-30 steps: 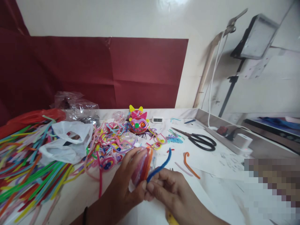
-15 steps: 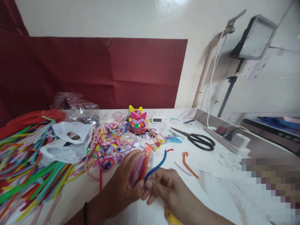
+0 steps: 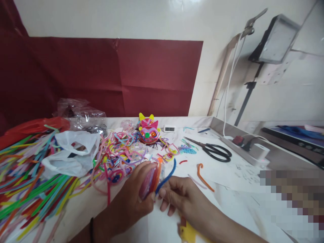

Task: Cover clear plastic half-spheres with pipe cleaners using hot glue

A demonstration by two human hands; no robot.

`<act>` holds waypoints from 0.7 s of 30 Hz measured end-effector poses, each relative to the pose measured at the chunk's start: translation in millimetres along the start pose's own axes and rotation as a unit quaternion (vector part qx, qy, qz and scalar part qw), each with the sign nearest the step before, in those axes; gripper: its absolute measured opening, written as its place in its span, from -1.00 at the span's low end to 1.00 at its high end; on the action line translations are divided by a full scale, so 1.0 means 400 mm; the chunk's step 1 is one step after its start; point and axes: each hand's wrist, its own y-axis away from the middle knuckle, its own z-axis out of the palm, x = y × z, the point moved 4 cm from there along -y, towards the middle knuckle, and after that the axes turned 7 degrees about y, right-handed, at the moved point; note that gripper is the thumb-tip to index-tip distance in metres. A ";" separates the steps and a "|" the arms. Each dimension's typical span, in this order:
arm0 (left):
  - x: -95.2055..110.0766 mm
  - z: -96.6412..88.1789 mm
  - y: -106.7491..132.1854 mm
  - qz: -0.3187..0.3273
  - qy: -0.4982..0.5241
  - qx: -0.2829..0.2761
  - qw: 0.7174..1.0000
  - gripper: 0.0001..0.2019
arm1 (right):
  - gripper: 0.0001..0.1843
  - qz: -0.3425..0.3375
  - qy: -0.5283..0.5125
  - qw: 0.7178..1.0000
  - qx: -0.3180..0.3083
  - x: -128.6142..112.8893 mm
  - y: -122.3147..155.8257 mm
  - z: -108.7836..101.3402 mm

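My left hand (image 3: pixel 135 195) is wrapped round a rounded piece covered in pipe cleaners (image 3: pixel 152 182), with purple, red and orange rows side by side. A blue pipe cleaner (image 3: pixel 167 176) curves up along its right side, its lower end at my left thumb. Thumb and fingers of my right hand (image 3: pixel 174 195) pinch this blue strand near that lower end; the exact contact is partly hidden. Beyond my hands stands a finished-looking animal head (image 3: pixel 150 135) with pink and yellow ears. Black-handled scissors (image 3: pixel 215 152) lie to the right.
Loose pipe cleaners (image 3: pixel 37 195) and a white plastic bag (image 3: pixel 73 152) cover the left side. Tangled colourful pieces (image 3: pixel 118 158) lie in the middle. An orange pipe cleaner (image 3: pixel 204 179) is right of my hands. A power strip (image 3: pixel 255 158) runs along the right edge. Something yellow (image 3: pixel 187 233) shows below my right wrist.
The blue pipe cleaner's free end has swung slightly left, closer to the piece. My right hand has shifted a little, and more of the yellow thing below it shows. My left hand keeps its hold.
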 end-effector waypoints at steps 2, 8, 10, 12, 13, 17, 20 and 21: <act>0.000 0.000 0.001 -0.003 0.000 -0.003 1.000 -0.33 | -0.67 0.001 0.018 1.000 0.002 -0.003 0.000 -0.005; -0.002 0.000 0.005 -0.015 0.002 -0.007 1.000 -0.43 | -0.68 -0.025 0.072 0.997 0.025 -0.007 -0.003 -0.031; -0.002 0.001 0.004 -0.020 0.005 -0.006 1.000 -0.44 | -0.71 -0.050 0.102 0.993 0.039 -0.017 0.000 -0.046; -0.003 0.000 0.002 -0.025 0.011 -0.001 1.000 -0.44 | -0.73 -0.077 0.143 0.985 0.055 -0.032 0.009 -0.065; -0.003 -0.002 0.000 -0.026 0.015 0.004 1.000 -0.45 | -0.73 -0.086 0.173 0.979 0.063 -0.040 0.017 -0.078; -0.007 -0.010 -0.004 -0.032 0.038 0.025 0.998 -0.46 | -0.77 -0.101 0.341 0.930 0.091 -0.049 0.080 -0.138; -0.017 -0.010 -0.002 -0.049 0.065 0.036 0.996 -0.47 | -0.76 -0.106 0.468 0.874 0.077 -0.024 0.148 -0.168; -0.021 -0.009 -0.002 -0.060 0.074 0.035 0.995 -0.47 | -0.71 -0.112 0.507 0.851 0.079 -0.013 0.169 -0.173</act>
